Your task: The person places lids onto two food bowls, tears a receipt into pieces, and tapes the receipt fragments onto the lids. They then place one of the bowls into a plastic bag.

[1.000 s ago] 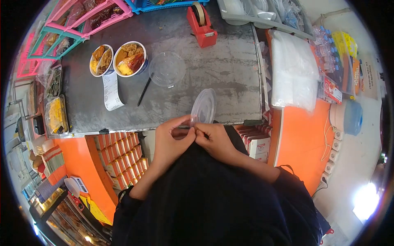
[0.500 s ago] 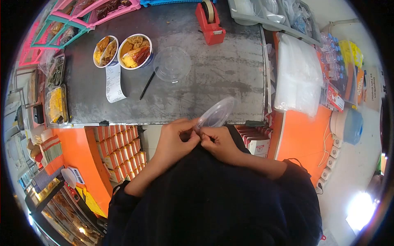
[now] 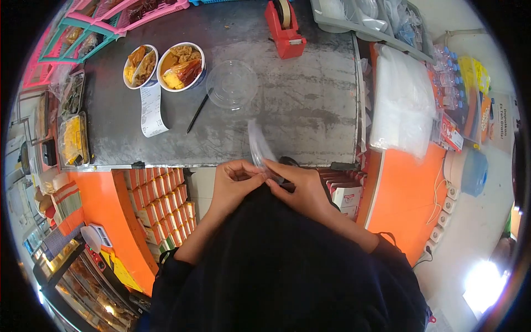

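Note:
A clear plastic lid stands nearly edge-on at the counter's front edge, its lower rim pinched in both hands. My left hand has thumb and fingertips closed at the rim. From the other side my right hand grips the same lid between thumb and fingers. Farther back, another clear lid lies flat on the counter. Left of it are two open bowls of food, a larger bowl and a smaller bowl. A printed receipt and a black pen lie in front of them.
A red tape dispenser stands at the back. Pink and green baskets fill the left corner. At right are a grey tray of plastic items and a stack of clear bags. A packed yellow food tray sits at the left edge.
The lid in my hands has turned from a slanted face-on view to nearly edge-on, its top swinging left. My right hand's fingers have stretched out more along it.

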A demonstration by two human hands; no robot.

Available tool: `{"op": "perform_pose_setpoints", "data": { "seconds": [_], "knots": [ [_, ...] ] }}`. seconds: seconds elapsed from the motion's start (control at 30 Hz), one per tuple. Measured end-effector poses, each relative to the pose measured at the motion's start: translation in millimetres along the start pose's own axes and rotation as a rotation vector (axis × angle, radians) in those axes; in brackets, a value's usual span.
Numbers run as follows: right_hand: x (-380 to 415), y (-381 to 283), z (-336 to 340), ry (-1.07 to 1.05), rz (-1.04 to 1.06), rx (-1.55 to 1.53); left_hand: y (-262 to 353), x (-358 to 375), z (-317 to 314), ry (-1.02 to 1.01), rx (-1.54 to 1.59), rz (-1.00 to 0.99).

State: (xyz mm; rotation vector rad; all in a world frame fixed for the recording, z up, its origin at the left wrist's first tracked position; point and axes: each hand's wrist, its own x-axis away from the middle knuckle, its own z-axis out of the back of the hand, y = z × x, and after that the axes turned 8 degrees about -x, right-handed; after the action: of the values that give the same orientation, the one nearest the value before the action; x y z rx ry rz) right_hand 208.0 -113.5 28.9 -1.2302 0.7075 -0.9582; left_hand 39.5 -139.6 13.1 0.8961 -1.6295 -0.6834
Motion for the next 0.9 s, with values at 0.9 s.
{"op": "perform_pose_setpoints", "data": {
  "seconds": [0.9],
  "knots": [
    [-137.3, 40.6, 195.1, 0.437, 0.113, -0.347, 49.4, -94.3, -40.0, 0.197, 0.037, -0.218]
  ]
}}
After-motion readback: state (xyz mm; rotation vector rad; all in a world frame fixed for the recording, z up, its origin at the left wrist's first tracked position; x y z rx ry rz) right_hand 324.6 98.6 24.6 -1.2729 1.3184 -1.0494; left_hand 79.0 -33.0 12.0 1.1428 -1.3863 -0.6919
